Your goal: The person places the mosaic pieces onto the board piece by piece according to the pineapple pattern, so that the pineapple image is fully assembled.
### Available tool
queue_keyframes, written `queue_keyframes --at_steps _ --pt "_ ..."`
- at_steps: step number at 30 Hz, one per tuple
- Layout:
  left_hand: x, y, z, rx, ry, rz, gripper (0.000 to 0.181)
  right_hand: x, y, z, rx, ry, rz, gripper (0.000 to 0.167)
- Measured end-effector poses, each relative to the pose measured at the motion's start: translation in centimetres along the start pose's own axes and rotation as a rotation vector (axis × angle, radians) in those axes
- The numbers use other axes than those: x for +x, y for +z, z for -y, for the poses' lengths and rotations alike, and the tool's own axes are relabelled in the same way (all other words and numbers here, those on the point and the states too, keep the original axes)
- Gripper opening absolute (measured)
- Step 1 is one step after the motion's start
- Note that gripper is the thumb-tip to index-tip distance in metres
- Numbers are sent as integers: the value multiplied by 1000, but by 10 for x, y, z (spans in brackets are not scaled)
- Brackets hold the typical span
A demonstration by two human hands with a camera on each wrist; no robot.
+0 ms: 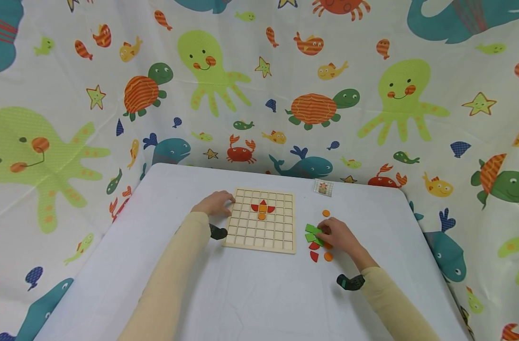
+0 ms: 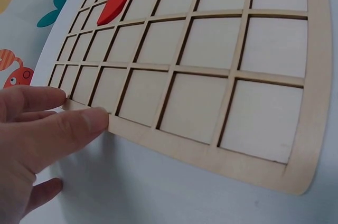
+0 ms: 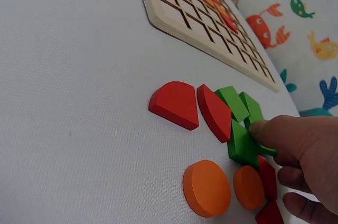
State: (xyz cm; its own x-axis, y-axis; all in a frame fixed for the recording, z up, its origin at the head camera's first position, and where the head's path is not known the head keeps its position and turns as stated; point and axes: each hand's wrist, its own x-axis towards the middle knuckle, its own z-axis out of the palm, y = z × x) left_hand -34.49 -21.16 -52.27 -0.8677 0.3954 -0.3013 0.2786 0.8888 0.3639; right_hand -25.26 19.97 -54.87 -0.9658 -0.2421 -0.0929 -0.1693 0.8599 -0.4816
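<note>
A wooden grid board (image 1: pixel 259 247) (image 2: pixel 253 168) holds two red pieces beside an orange square, a red triangle above it and an orange disc below. My left hand (image 1: pixel 215 204) (image 2: pixel 47 134) touches the board's left edge with thumb and fingertips, fingers loosely bent. Right of the board, my right hand (image 1: pixel 338 235) (image 3: pixel 301 155) reaches into a cluster of green pieces (image 1: pixel 310 228) (image 3: pixel 243 145), thumb and fingers closed round a green one; the fingers partly hide it. Red pieces (image 1: pixel 314 256) (image 3: pixel 174 105) and orange discs (image 1: pixel 328 256) (image 3: pixel 207 188) lie beside the cluster.
A small picture card (image 1: pixel 323 187) lies beyond the board's upper right corner. One orange disc (image 1: pixel 326 213) sits apart, above the green pieces. The white tabletop (image 1: pixel 259 293) meets a curtain (image 1: pixel 250 61) printed with sea animals at its far edge.
</note>
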Motion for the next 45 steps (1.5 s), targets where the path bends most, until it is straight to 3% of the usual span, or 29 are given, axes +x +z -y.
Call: queue_keyframes --at_steps 14,33,41,45 --pt "0 -1 -2 0 -10 11 48 4 2 -2 -11 23 5 27" --pt "0 -2 -2 2 5 14 47 6 4 -6 51 26 -40 24" --pt "2 -1 0 -9 1 11 48 7 -11 -25 60 116 -52 28" --pt "4 0 1 6 4 10 48 3 -20 -34 49 84 3 28"
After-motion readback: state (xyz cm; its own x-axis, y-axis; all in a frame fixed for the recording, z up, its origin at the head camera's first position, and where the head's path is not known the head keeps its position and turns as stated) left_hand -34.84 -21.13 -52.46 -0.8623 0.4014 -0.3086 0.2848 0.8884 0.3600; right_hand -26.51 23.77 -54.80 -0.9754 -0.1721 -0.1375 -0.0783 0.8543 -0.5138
